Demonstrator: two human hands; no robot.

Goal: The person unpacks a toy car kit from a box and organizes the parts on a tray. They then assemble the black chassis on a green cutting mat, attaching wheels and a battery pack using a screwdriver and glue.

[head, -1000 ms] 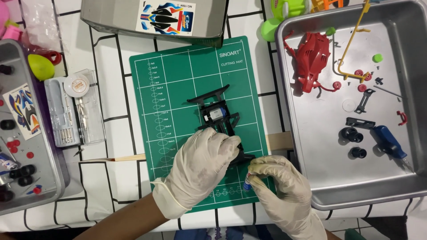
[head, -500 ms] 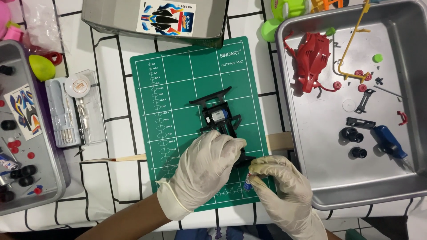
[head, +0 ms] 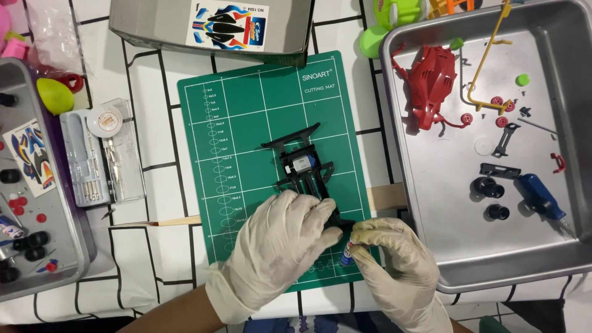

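Left hand (head: 280,237) clamped over the near end of the black toy car frame (head: 303,168), mid green mat (head: 271,166). Right hand (head: 394,265) pinching a small blue tube (head: 346,253) at the mat's near edge. Could easily squeeze too hard and smear the frame.

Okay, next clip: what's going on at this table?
A person in pale gloves works on a black toy car chassis lying on a green cutting mat. The left hand covers the chassis's near end, while the right hand pinches a small blue-tipped item, too hidden to identify, beside it. A metal tray on the right holds a red car body, black wheels and a blue tool. A clear tool case sits left of the mat.
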